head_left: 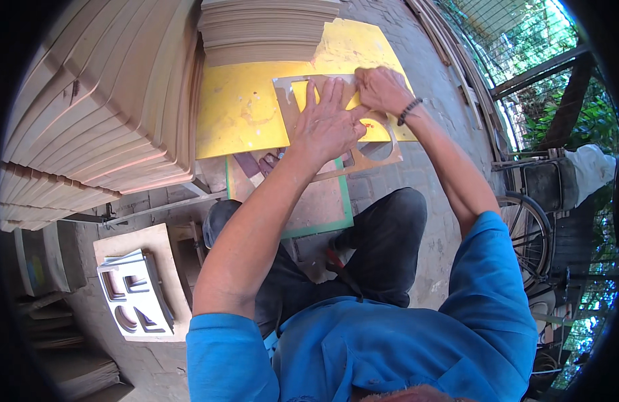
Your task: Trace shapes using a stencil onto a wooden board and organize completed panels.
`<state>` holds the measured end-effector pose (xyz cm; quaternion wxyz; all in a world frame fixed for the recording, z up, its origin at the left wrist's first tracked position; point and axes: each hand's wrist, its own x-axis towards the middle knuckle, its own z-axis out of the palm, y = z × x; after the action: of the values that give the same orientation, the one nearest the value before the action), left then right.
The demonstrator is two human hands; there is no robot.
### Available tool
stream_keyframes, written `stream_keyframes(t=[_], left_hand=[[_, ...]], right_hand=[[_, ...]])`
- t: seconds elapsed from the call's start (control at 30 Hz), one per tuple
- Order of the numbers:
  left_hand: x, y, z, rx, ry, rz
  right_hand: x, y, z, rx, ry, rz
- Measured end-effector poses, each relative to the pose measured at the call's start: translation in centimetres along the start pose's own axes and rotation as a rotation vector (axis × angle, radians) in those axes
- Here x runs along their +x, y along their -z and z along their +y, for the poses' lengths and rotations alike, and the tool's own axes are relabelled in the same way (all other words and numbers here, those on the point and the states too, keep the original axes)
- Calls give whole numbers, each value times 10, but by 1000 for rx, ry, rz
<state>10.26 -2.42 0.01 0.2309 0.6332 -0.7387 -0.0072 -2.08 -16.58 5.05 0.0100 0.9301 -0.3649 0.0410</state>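
Note:
A brown board template [383,153] with cut-out openings lies on a worn, torn yellow sheet [239,100]; its lower part overhangs the sheet's front edge. My left hand [326,117] rests flat across the template, fingers stretched toward its top. Just to the right, my right hand [383,90] is closed at the template's upper edge, with a beaded bracelet on the wrist; what it holds, if anything, is hidden. Beneath the yellow sheet is a green-edged board [282,227] with small dark pieces on it, partly covered by my arm.
Stacked boards [121,80] fill the left, with another stack [262,37] at the back. A white stack of cut-out shapes [135,289] lies on a board at lower left. At right stand a bicycle [542,238] and a wire fence [487,30] with foliage behind. My bent legs are below.

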Motion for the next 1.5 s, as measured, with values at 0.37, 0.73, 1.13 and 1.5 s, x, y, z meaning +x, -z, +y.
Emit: stream_keyframes(t=[0.37,0.73,1.13,1.5], left_hand=[[-1,-7,0,-58,-16,67],[7,0,2,-174,157,131],[12,5,8,-300,189,183],[11,2,3,-265,213,188]], right_hand=[[17,-13,34,141,-234,268],[-34,-12,-18,157,194,231],[-17,-15,18,90,103,211],[-27,-14,-6,107,214,143]])
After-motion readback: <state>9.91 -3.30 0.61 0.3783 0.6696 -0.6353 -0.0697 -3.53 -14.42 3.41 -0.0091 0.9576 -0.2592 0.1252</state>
